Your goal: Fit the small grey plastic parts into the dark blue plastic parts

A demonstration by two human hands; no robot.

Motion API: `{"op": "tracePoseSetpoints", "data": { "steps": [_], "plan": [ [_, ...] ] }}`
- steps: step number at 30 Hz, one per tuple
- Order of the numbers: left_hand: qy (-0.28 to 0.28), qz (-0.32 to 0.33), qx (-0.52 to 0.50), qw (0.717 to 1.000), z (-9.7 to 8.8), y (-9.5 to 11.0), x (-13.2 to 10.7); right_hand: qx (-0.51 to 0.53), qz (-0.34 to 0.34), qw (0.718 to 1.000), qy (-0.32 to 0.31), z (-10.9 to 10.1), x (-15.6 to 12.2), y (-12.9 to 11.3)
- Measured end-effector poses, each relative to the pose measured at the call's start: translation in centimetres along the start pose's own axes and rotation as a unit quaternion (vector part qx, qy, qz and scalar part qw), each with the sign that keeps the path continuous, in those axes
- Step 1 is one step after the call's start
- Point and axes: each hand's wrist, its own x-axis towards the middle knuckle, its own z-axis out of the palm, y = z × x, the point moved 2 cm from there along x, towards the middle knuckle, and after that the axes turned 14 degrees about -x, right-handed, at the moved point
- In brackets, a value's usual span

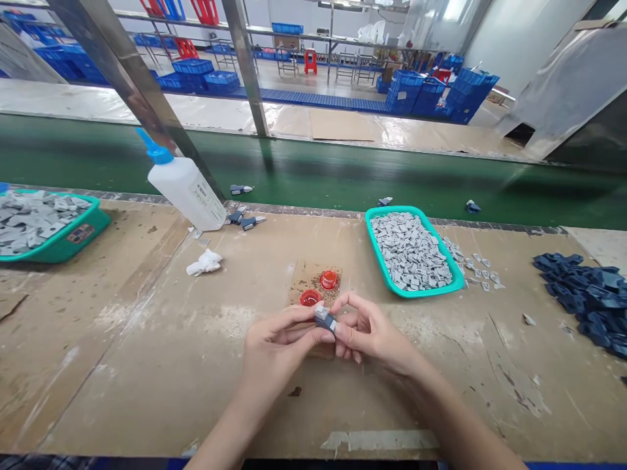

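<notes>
My left hand [277,346] and my right hand [369,329] meet above the workbench, both pinching one small part [324,318] that is grey on top and dark blue below. Just beyond my fingers two red caps [328,280] sit on a brown cardboard scrap [306,273]. A teal tray [392,282] filled with small grey pieces lies to the right of them. A white squeeze bottle [189,189] with a blue nozzle leans at the back left.
Another teal tray [81,236] of grey pieces sits far left. A heap of dark blue parts [588,300] lies far right. Loose grey pieces [477,267] are scattered beside the middle tray. A crumpled white wipe [206,262] lies near the bottle. A green conveyor belt [343,176] runs behind.
</notes>
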Motion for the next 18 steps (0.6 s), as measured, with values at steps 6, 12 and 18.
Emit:
{"op": "tracePoseSetpoints", "data": {
  "steps": [6,12,18],
  "plan": [
    [-0.051,-0.021,0.075,0.996,0.4,1.1,3.0,-0.093,-0.043,0.987,0.124,-2.4,-0.5,-2.0],
    [-0.133,0.151,0.362,0.910,-0.7,3.7,12.8,-0.383,-0.030,0.781,0.492,-10.3,-2.5,-1.4],
    [-0.168,0.147,0.696,0.682,1.8,3.5,24.9,-0.535,0.018,0.675,0.508,-11.3,-1.0,0.5]
  ]
}}
